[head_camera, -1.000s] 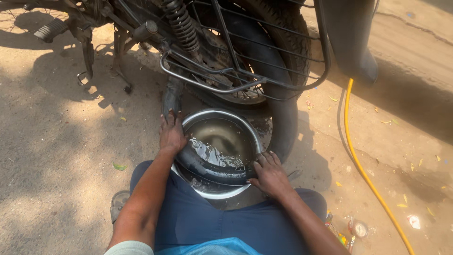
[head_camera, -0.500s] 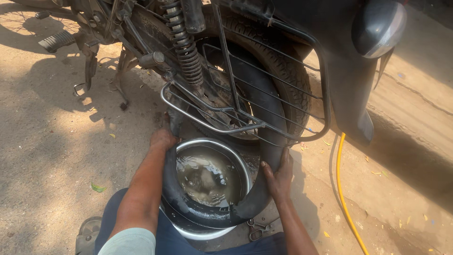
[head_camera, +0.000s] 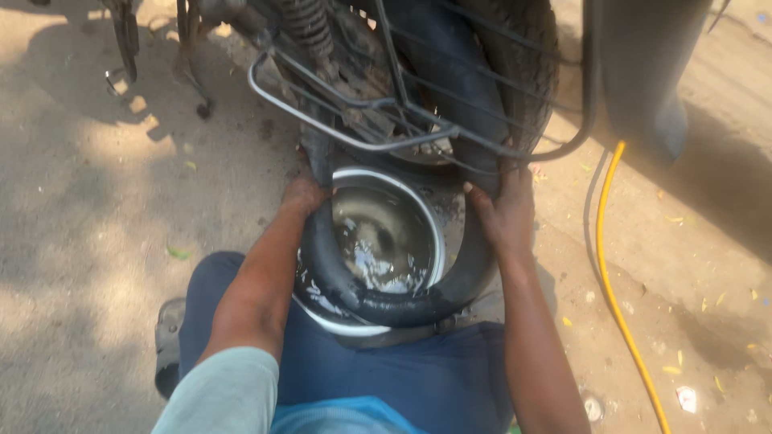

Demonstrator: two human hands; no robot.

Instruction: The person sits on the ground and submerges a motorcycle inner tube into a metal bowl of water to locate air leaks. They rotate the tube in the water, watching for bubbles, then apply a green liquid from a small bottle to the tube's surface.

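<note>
Two hands on a wet inner tube

Both hands grip a black inner tube point(head_camera: 378, 301) looped over a metal basin point(head_camera: 430, 233) of water, just below the motorcycle's rear tyre point(head_camera: 515, 72). The left hand point(head_camera: 304, 195) clamps the tube's left side; the right hand point(head_camera: 503, 213) clasps its right side, well apart. A yellow hose point(head_camera: 615, 297) lies on the dirt to the right.

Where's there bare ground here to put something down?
Bare dirt lies left of the left hand and basin, below the stand legs. A narrower strip lies between the right hand and yellow hose. Crowded: inner tube, wheel, guard.
</note>
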